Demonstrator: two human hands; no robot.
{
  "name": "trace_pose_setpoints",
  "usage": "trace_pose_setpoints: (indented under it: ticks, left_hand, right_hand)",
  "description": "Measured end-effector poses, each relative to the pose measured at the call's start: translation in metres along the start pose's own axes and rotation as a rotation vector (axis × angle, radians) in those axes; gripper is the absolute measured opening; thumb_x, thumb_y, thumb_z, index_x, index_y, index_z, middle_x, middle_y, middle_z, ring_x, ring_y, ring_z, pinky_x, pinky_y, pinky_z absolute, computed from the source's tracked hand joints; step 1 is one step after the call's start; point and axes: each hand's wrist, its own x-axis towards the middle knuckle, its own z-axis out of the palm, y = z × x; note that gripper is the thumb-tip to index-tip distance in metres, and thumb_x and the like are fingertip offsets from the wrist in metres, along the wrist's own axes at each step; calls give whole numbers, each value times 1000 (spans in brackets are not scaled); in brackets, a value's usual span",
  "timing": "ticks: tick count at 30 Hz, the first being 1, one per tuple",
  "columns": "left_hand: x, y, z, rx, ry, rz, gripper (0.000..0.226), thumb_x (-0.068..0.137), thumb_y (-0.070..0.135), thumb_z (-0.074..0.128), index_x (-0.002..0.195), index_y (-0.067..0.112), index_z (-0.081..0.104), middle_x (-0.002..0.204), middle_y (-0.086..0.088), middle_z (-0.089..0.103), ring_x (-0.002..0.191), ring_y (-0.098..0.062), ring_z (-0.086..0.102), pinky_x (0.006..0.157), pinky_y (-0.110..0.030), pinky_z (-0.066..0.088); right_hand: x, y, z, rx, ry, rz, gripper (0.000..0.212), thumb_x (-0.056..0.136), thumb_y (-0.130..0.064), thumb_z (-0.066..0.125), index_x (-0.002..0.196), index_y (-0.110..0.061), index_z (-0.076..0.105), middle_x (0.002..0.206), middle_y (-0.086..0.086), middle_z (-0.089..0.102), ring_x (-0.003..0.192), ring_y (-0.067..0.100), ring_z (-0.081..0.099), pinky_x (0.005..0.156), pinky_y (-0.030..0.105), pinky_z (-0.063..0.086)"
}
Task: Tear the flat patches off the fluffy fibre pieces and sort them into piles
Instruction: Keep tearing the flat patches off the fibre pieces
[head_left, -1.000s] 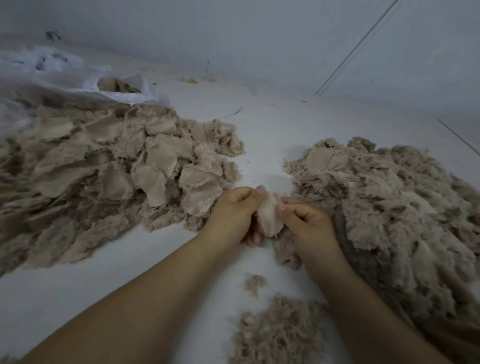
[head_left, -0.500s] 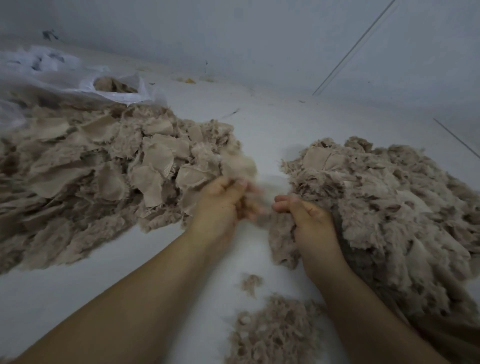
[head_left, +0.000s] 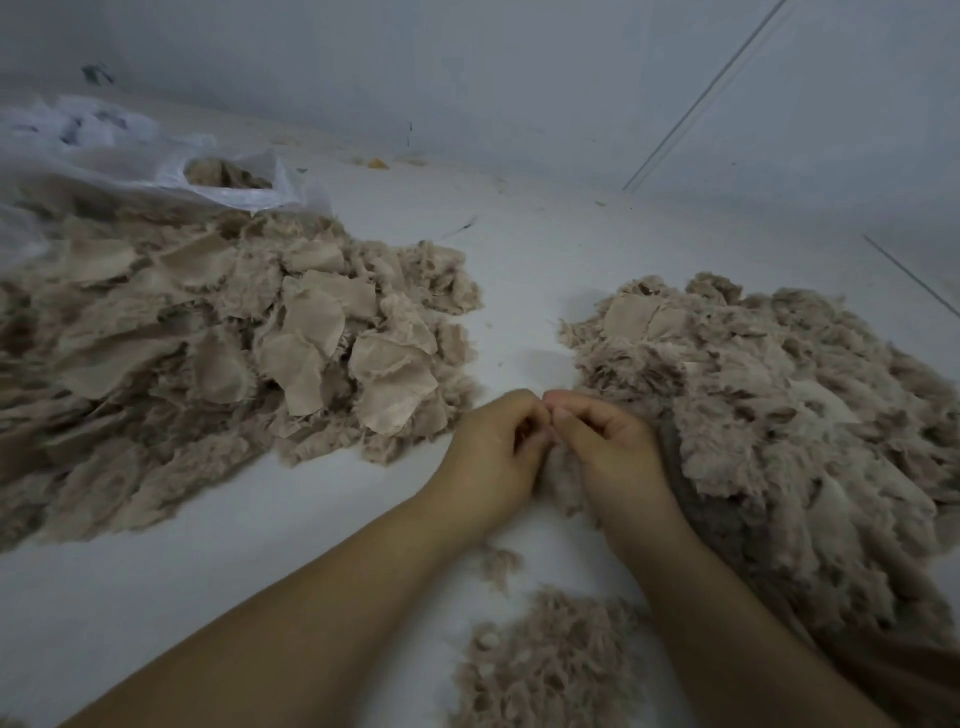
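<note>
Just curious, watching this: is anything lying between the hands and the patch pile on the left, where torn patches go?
Nothing visible does. Only bare white surface separates the left hand and right hand from the patch pile.

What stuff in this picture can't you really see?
All in the head view:
- What the left hand and right hand pinch: curled fingers hide it.
- The left pile: cut off by the left edge.
- The right pile: cut off by the right edge.
- The plastic bag: its folds hide most of its contents.
- The yellow speck by the wall: too small.
</note>
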Motion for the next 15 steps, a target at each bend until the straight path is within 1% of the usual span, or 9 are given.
trace_pose_setpoints:
  ticks: [2, 3, 6, 8, 9, 11, 12, 13, 15]
  left_hand:
    - [2, 2, -4, -151, 96, -88, 15, 93, 2, 57, 81, 11, 57, 70, 3, 56, 62, -13, 53, 58, -27, 47]
    - [2, 3, -5, -194, 142, -121, 15, 93, 1, 56, 81, 10, 56, 71, 1, 56, 62, -13, 52, 58, -27, 46]
    - [5, 6, -7, -324, 205, -221, 13, 95, 1, 54, 85, 8, 58, 76, -12, 59, 66, -16, 51, 58, -32, 44]
    - [4, 7, -9, -451, 134, -247, 5, 94, 8, 61, 90, 10, 58, 80, -8, 59, 69, -14, 54, 60, -28, 46]
    - [4, 6, -10, -478, 74, -252, 11, 90, 13, 67, 94, 13, 57, 85, -5, 60, 72, -13, 55, 63, -26, 48]
    - [3, 0, -8, -401, -22, -260, 32, 80, 17, 79, 100, 19, 54, 91, -2, 58, 73, -9, 54, 63, -21, 49]
    - [2, -2, -7, -351, -27, -259, 34, 78, 15, 81, 98, 21, 54, 88, -2, 57, 68, -6, 51, 59, -20, 47]
    - [2, -2, -7, -339, -3, -257, 28, 81, 12, 78, 94, 20, 55, 82, -5, 58, 61, -7, 50, 54, -22, 46]
    - [4, -3, -9, -442, 79, -290, 14, 89, 6, 68, 83, 16, 59, 65, -6, 59, 47, -14, 50, 45, -26, 43]
  right_hand:
    - [0, 0, 1, -11, -15, -12, 26, 95, -7, 63, 79, -24, 75, 113, 2, 73, 104, 17, 69, 88, 34, 56]
    - [-1, 1, 1, -11, -28, -21, 26, 95, -8, 64, 77, -23, 76, 111, 2, 73, 102, 16, 70, 86, 34, 56]
    - [-5, 1, 0, -69, -87, -83, 25, 95, -6, 62, 81, -20, 76, 86, -2, 76, 76, 8, 70, 66, 23, 54]
    - [-6, 0, 0, -84, -67, -81, 23, 96, -4, 60, 85, -17, 76, 77, -2, 75, 69, 8, 69, 61, 21, 53]
    - [-5, 0, -1, -77, -47, -64, 22, 96, -4, 60, 88, -16, 76, 80, 1, 76, 73, 11, 71, 63, 24, 55]
    - [-2, 1, -2, -59, -3, -16, 22, 96, -2, 57, 93, -14, 76, 87, 13, 76, 77, 24, 70, 70, 35, 56]
    - [-1, 2, -3, -65, 19, 1, 22, 95, -2, 57, 94, -13, 76, 88, 21, 73, 75, 28, 65, 69, 39, 52]
    - [0, 3, -3, -73, 40, 11, 19, 94, -4, 58, 94, -13, 75, 89, 24, 71, 72, 28, 62, 68, 41, 50]
    - [1, 5, -4, -55, 85, 17, 12, 95, -11, 63, 93, -16, 75, 84, 17, 74, 71, 27, 67, 67, 39, 54]
